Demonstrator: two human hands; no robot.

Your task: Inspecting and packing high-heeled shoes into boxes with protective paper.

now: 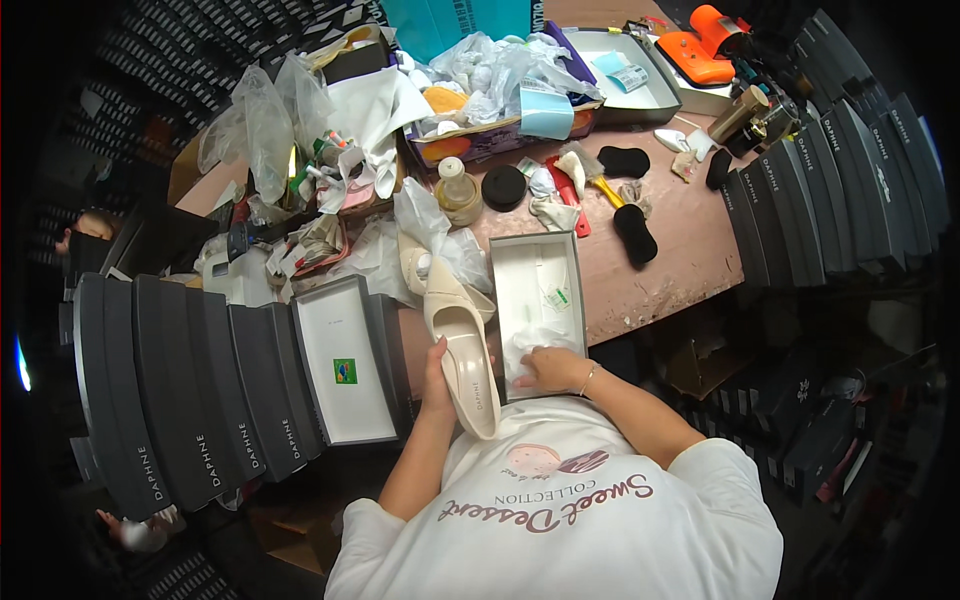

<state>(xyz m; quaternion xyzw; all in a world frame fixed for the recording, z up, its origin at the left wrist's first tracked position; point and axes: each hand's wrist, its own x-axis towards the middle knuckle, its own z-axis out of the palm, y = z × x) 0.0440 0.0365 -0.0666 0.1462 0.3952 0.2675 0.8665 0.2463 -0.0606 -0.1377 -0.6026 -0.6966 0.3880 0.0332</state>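
A cream pointed shoe (463, 365) is in my left hand (437, 378), which is closed round its side, heel end toward me. Beyond its toe lies a second cream shoe (412, 262), partly covered by thin white wrapping (425, 215). To the right, an open white-lined shoebox (533, 265) lies at the table's near edge. My right hand (555, 370) reaches into its near end, fingers curled on crumpled white tissue paper (540, 338). A small green-printed packet (558, 297) lies inside the box; the fingertips are partly hidden by the paper.
Dark grey shoeboxes (210, 390) stand in a row at left beside a white-lined lid (345, 340); more boxes (790, 200) line the right. Farther back are a pump bottle (457, 190), black sponges (635, 235), a red-handled brush (568, 195), a plastic-filled carton (500, 120) and an orange tape dispenser (700, 50).
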